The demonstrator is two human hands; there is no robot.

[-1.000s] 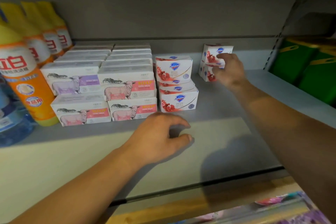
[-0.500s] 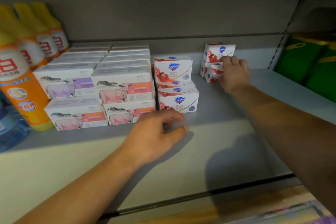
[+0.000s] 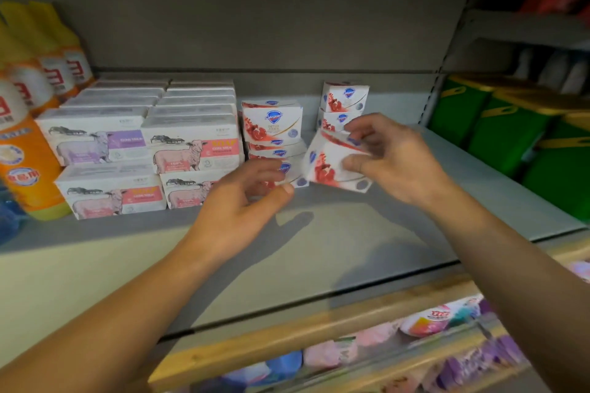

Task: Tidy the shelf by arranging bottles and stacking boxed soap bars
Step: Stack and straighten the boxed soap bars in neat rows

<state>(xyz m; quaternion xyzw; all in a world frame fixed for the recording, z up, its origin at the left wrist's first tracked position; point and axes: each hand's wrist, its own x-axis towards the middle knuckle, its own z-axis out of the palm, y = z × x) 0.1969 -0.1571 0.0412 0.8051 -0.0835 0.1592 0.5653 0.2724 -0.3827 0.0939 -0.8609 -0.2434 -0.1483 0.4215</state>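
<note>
Now, head view: one view only.
Done: the sheep-printed boxes [image 3: 191, 150] stand stacked in rows at the shelf's [image 3: 367, 249] left part, beside the yellow-orange bottles [image 3: 28, 150] at its left edge.
In hand: your right hand [image 3: 392, 163] pinches a tilted red-and-white soap box [image 3: 332, 163], lifted above the shelf's middle.
Left hand: your left hand [image 3: 236, 210] hovers loosely curled, holding nothing.
Left, I judge: this box, and the two boxes [image 3: 343, 105] near the back edge, belong on the middle stack [image 3: 271, 128].

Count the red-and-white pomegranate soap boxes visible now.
6: three red-and-white pomegranate soap boxes stacked at centre, two at the back, one in the right hand. More may be hidden.
</note>
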